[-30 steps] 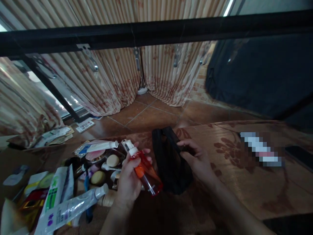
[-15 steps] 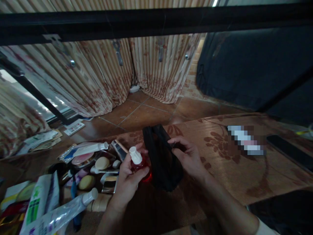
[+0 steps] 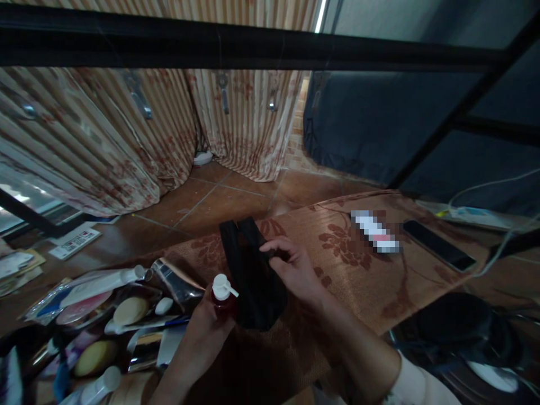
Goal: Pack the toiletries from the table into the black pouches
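Since one second ago, the red bottle [image 3: 222, 302] has turned from a slant across our left hand [image 3: 205, 325] to a more upright position, white cap [image 3: 221, 286] uppermost. We have the fingers of that hand wrapped around it, just beside the left side of the black bag [image 3: 253, 281]. With our right hand [image 3: 297, 274] we pinch the bag's upper right edge between thumb and fingertips. Progress, as we judge it: bottle gripped, bag edge secured; bottle not inside the bag. Containers: we cannot read the bottle's fill level, and the bag's interior is too dark to confirm contents. Left of the bottle, a silver tube [image 3: 179, 281] lies among loose toiletries [image 3: 130, 311]. Farther right, a phone [image 3: 439, 244] rests on the patterned cloth [image 3: 310, 230]; beyond hang striped curtains [image 3: 244, 126].
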{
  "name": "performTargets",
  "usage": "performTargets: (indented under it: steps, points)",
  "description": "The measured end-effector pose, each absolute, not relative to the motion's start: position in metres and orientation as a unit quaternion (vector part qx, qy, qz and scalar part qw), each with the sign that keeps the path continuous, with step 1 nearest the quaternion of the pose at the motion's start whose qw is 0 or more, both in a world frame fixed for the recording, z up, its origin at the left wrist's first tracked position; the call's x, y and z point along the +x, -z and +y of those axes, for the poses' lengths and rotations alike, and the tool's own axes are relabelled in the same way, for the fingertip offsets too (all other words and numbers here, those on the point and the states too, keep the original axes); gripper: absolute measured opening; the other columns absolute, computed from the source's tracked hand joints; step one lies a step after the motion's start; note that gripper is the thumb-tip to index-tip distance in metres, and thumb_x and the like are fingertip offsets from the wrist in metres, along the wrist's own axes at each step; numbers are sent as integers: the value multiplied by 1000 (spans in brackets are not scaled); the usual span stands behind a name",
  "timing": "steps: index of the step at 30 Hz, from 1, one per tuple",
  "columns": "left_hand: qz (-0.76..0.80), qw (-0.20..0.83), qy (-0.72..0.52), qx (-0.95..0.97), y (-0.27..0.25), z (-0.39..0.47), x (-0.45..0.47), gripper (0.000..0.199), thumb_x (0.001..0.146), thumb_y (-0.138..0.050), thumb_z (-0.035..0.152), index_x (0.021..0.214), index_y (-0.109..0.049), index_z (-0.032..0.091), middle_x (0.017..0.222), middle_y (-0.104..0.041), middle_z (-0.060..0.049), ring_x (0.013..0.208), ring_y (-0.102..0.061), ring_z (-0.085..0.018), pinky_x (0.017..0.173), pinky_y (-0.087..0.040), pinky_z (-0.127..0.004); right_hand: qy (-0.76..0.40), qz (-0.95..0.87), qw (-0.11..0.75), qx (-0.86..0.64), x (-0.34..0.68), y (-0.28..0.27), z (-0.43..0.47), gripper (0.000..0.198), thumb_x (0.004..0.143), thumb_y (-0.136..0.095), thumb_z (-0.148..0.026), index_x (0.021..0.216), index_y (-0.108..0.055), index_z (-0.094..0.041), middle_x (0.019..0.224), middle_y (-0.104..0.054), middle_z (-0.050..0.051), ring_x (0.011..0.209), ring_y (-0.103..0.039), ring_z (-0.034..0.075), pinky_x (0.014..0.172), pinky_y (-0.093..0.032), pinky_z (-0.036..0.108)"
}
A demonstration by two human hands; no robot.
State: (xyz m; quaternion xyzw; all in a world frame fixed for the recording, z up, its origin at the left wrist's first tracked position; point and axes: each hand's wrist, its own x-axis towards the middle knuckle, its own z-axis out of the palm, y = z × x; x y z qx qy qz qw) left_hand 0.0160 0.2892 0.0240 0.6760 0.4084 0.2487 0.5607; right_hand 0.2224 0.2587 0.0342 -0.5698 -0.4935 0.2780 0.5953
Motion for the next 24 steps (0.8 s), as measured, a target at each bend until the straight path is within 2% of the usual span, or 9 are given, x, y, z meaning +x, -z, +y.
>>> performTargets:
  steps: [5,9,12,14,16,18,20,24]
  points:
    - [406,552,-260,680,-20,289,15,38,72,-65,17,110,-63,19,104,-70,-7,103,-62,-29,95,-44,-44,-323,-524,551,-564,222,-41,256,25,74,-58,-15,97,-65,-22,87,-61,0,76,-55,13,68,-43,26]
    - [428,577,-300,628,-22,288,18,46,69,-71,21,114,-61,18,107,-70,-8,111,-59,-29,96,-44,-42,-383,-545,522,-533,224,-50,252,39,73,-63,-17,111,-60,-25,99,-61,1,87,-57,16,73,-45,28]
    - [462,591,-355,557,-30,283,22,52,67,-75,28,115,-60,19,107,-70,-6,106,-62,-27,92,-47,-38,-410,-558,513,-507,225,-55,249,48,70,-62,-14,117,-57,-25,108,-59,2,93,-57,17,78,-45,30]
    - [488,597,-402,494,-35,280,25,48,68,-76,32,112,-62,20,105,-70,-5,99,-64,-23,87,-50,-32,-403,-568,507,-508,225,-57,247,51,69,-59,-11,118,-56,-25,113,-58,2,97,-56,19,82,-44,32]
    - [502,609,-442,426,-38,278,27,42,69,-75,36,106,-65,20,99,-71,-3,85,-66,-19,73,-52,-26,-403,-567,503,-514,225,-57,247,53,67,-55,-8,118,-56,-25,113,-59,2,97,-56,18,80,-44,31]
    - [490,640,-464,367,-38,278,27,39,69,-75,39,100,-65,19,86,-71,-1,66,-63,-14,55,-49,-21,-413,-557,505,-513,225,-55,247,54,66,-51,-7,117,-57,-24,107,-60,2,90,-57,17,72,-44,28]
    - [459,679,-475,320,-39,279,25,36,70,-73,42,95,-65,17,73,-67,1,52,-57,-11,43,-42,-19,-423,-547,511,-509,225,-54,248,53,66,-49,-6,115,-57,-24,102,-61,1,82,-57,15,65,-43,25]
    - [398,743,-471,261,-46,277,22,36,77,-64,49,91,-64,16,71,-66,-2,53,-60,-14,41,-42,-21,-426,-542,518,-506,223,-53,248,51,66,-49,-7,113,-58,-25,104,-61,1,81,-58,14,62,-43,24]
